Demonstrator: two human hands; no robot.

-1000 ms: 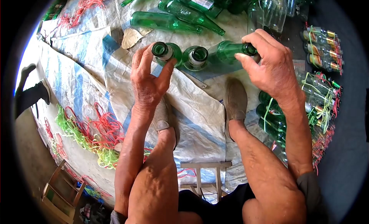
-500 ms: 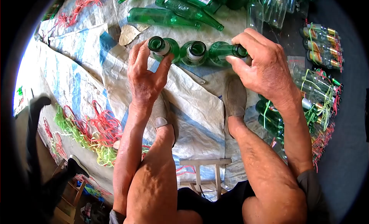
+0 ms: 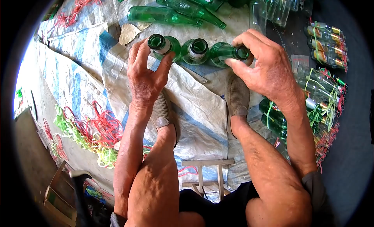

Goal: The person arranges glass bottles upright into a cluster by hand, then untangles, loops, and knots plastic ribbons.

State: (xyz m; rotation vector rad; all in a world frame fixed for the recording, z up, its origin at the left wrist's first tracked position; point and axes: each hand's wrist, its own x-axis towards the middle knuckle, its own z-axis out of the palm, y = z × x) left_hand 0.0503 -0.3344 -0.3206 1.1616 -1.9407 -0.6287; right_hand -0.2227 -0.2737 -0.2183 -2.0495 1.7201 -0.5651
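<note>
Three green glass bottles stand side by side in a row on the sheeting, their open mouths toward me. My left hand (image 3: 148, 73) has its thumb and fingers around the neck of the left bottle (image 3: 174, 48). Between the two hands is the middle bottle (image 3: 191, 57), which neither hand touches. My right hand (image 3: 263, 63) grips the right bottle (image 3: 221, 52) near its mouth, thumb on the near side and fingers over the far side. That bottle's neck leans to the right.
Green bottles (image 3: 163, 16) lie beyond the row. Tied bundles of clear bottles (image 3: 325, 45) and green bottles (image 3: 274, 117) are at right. Red and green plastic strings (image 3: 103, 129) lie at left on the blue-and-white sheeting (image 3: 202, 121). A wooden stool (image 3: 208, 163) is between my legs.
Both hands and the bottles they hold have shifted very slightly left in view. At the lower left, another person's dark-clothed leg and shoe have moved down, mostly out of view.
</note>
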